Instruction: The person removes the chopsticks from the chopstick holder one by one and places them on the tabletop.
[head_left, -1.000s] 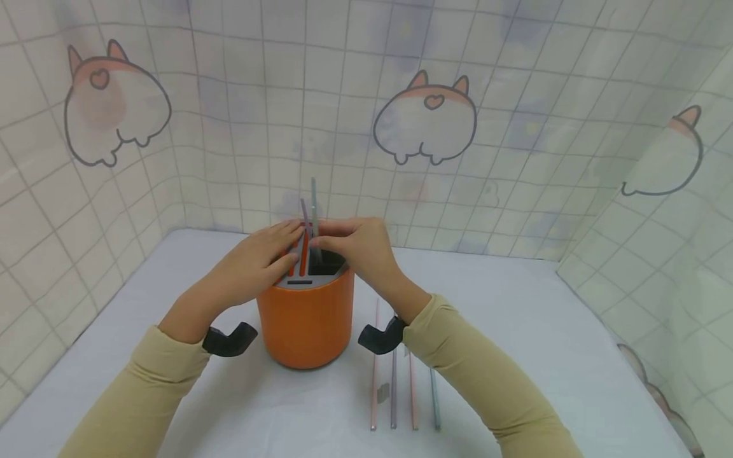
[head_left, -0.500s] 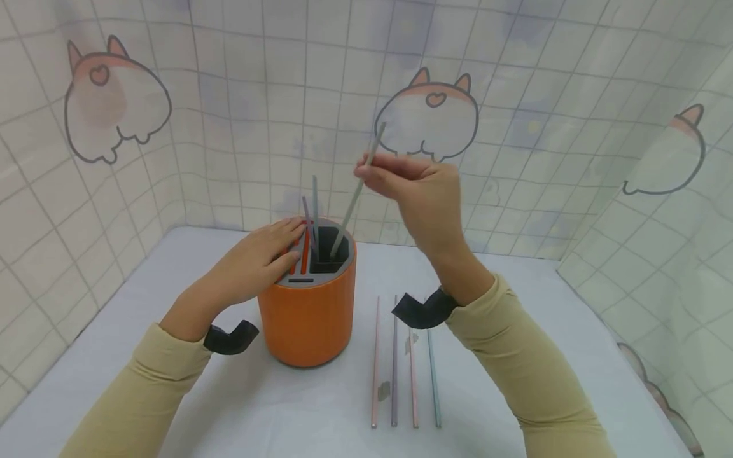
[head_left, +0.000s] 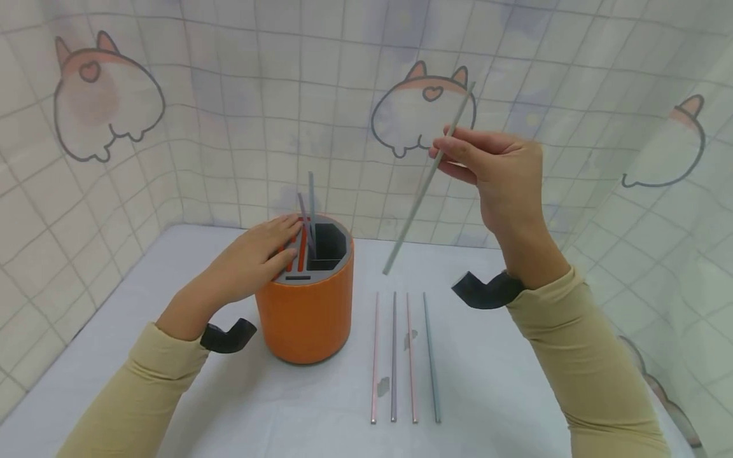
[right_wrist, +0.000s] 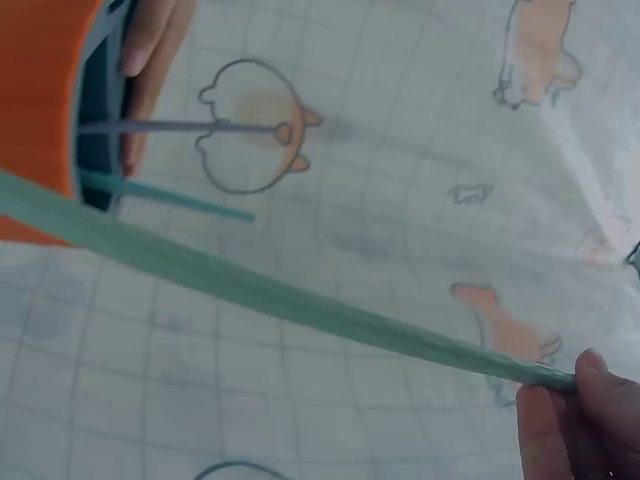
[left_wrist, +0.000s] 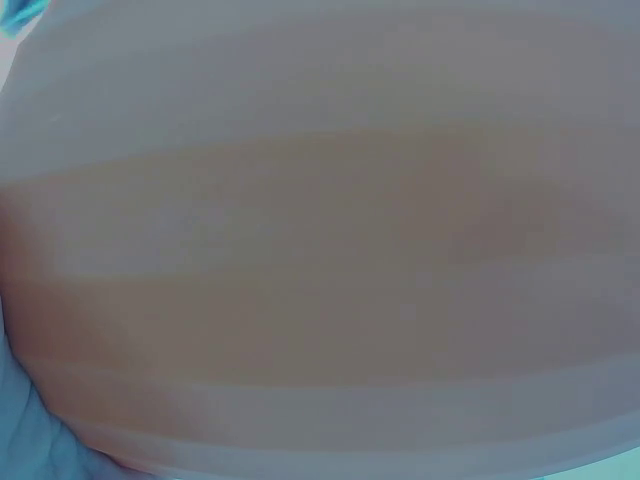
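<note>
My right hand point(head_left: 487, 168) pinches a thin pale green stick point(head_left: 420, 194) between thumb and fingers. The stick slants in the air, its lower end right of the orange holder point(head_left: 303, 324) and apart from it. In the right wrist view the green stick point(right_wrist: 300, 300) crosses to the fingertips. A purple stick point(head_left: 305, 213) and a blue-green stick point(head_left: 312, 197) stand in the holder's dark opening. My left hand point(head_left: 246, 261) rests on the holder's grey slotted top point(head_left: 312, 276), covering its left part. The left wrist view is filled by a blurred, close surface.
Right of the holder, several thin sticks lie side by side on the white table point(head_left: 275, 413): two pink sticks point(head_left: 375, 362), a purple one point(head_left: 394, 362) and a blue-green one point(head_left: 432, 362). Tiled-print cloth walls point(head_left: 321, 95) enclose the table at the back and sides.
My right hand has drawn the pale green stick up out of the holder and moved it right and upward. The left hand stays on the holder.
</note>
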`<action>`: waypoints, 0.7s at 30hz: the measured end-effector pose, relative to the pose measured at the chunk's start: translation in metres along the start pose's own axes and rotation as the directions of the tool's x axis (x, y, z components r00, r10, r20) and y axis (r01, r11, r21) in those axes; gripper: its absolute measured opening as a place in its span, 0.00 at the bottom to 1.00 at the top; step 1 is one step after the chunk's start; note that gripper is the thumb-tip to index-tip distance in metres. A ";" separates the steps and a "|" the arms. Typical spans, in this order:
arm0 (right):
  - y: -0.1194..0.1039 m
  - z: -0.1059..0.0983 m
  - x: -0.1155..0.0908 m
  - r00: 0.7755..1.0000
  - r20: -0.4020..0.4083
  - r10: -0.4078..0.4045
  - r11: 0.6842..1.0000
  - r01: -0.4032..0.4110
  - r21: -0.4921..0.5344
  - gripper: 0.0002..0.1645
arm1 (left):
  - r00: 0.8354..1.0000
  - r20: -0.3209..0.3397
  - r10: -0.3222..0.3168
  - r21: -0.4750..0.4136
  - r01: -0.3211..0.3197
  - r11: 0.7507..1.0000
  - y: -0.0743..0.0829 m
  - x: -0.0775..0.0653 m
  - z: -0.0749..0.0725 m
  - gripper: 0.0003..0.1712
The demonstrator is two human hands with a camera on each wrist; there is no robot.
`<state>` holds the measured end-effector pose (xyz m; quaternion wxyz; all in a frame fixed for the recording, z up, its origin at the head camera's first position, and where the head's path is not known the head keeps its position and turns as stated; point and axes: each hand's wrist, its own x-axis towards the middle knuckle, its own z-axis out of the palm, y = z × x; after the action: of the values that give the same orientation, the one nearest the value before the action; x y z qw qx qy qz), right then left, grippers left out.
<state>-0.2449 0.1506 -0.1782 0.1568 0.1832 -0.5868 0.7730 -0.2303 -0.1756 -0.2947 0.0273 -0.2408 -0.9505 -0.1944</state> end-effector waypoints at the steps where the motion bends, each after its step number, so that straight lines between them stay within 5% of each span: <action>1: 0.005 -0.007 0.001 0.999 0.002 0.040 0.999 -0.040 -0.023 0.09 | 1.000 -0.001 -0.002 0.000 0.002 1.000 0.000 -0.001 0.000 0.33; 6: 0.034 -0.043 0.004 0.968 0.027 0.248 0.949 -0.237 -0.207 0.06 | 1.000 -0.008 -0.004 0.003 0.004 1.000 0.000 -0.003 -0.001 0.33; 13: 0.084 -0.098 -0.001 0.875 0.084 0.477 0.829 -0.417 -0.372 0.06 | 1.000 -0.011 0.001 0.003 -0.001 1.000 -0.001 -0.003 0.000 0.32; 21: 0.149 -0.145 -0.028 0.744 0.046 0.666 0.667 -0.567 -0.483 0.29 | 1.000 -0.005 -0.001 -0.008 0.001 1.000 -0.004 -0.003 0.003 0.32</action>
<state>-0.3028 0.2502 -0.3532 -0.1442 0.0161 -0.7855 0.6017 -0.2290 -0.1787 -0.2991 0.0287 -0.2402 -0.9497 -0.1987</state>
